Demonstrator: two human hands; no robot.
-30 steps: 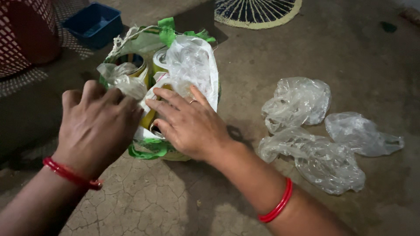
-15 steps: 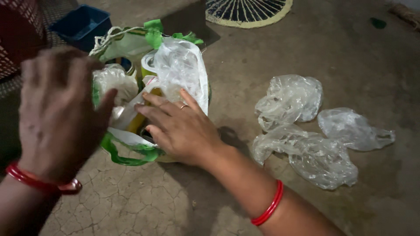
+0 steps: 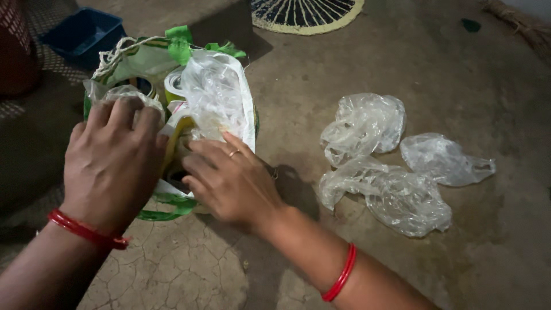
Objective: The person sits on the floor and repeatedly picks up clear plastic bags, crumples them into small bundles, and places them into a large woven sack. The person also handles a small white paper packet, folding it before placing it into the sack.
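A white woven sack with green trim (image 3: 172, 208) stands open on the cracked floor. My left hand (image 3: 112, 166) lies over a crumpled clear plastic packet (image 3: 123, 92) at the sack's left side, fingers curled on it. My right hand (image 3: 229, 181) reaches into the sack's middle, and its fingertips are hidden among yellow and white packets. A larger clear plastic bag (image 3: 215, 97) stands up in the sack just above my right hand. Both wrists wear red bangles.
Three empty clear plastic bags (image 3: 396, 198) lie on the floor to the right of the sack. A blue tray (image 3: 80, 34) and a red basket (image 3: 17, 46) sit at the far left. A round woven mat (image 3: 304, 14) is at the top edge.
My left hand rose toward the camera half a second ago and has come back down onto the packet in the sack. My right hand has stayed in the sack.
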